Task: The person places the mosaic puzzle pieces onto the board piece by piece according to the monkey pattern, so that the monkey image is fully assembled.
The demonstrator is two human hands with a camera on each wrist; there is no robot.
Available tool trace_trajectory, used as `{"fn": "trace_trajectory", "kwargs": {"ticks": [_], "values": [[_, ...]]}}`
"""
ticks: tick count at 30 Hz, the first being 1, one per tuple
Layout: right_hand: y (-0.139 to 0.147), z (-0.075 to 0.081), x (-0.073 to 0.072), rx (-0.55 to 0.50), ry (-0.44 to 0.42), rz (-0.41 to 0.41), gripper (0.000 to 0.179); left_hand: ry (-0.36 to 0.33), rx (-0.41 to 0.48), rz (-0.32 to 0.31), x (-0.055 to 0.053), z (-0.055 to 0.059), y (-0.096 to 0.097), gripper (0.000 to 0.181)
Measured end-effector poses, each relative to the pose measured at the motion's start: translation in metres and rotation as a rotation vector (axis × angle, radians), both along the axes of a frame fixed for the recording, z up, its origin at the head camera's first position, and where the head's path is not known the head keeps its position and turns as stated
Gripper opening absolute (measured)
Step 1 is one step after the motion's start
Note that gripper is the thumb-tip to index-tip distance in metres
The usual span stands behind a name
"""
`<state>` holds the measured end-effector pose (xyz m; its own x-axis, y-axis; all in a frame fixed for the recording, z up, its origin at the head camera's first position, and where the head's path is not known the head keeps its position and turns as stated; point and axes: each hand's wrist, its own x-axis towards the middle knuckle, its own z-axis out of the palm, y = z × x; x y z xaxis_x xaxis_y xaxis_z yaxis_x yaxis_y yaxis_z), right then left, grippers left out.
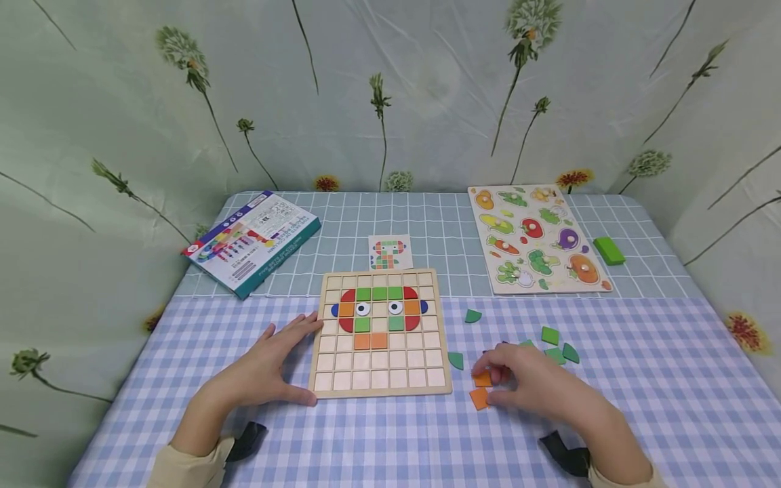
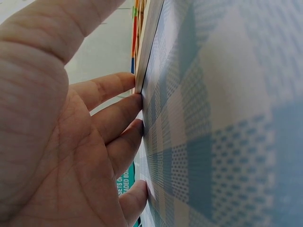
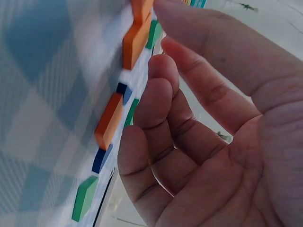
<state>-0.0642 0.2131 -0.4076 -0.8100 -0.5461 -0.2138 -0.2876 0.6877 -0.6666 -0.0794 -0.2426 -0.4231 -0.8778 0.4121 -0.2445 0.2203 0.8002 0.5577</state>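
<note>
A wooden grid board (image 1: 379, 381) lies before me with a face pattern of coloured tiles and two eye pieces. My left hand (image 1: 268, 366) rests at its left edge, fingers spread and thumb near the lower corner; the left wrist view shows fingertips against the wooden rim (image 2: 140, 78). To the right of the board, my right hand (image 1: 537, 383) is over loose tiles, fingers bent and thumb apart from the index finger. An orange square tile (image 1: 479, 399) lies by the thumb, another orange tile (image 1: 483, 379) under the index finger. Whether the thumb touches is unclear.
Loose green tiles (image 1: 550, 335) lie around the right hand, some partly hidden. A pattern card (image 1: 399, 241) stands behind the board. A boxed set (image 1: 253, 240) is at the back left, a vegetable puzzle (image 1: 509, 288) at the back right, with a green block (image 1: 609, 251) beside it.
</note>
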Motion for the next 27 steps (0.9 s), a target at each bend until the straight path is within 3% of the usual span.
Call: {"fn": "trace_trajectory", "kwargs": {"ticks": [4,27], "values": [[-0.0009,-0.0027,0.0051,-0.035,-0.013,0.021,0.027,0.003,0.002,-0.001,-0.0001,-0.0002,-0.0003,0.122],[-0.0034,-0.0073,0.0055,0.036,0.047,0.02,0.022,0.01,0.001,-0.004,0.0006,-0.0008,-0.0005,0.122]]}}
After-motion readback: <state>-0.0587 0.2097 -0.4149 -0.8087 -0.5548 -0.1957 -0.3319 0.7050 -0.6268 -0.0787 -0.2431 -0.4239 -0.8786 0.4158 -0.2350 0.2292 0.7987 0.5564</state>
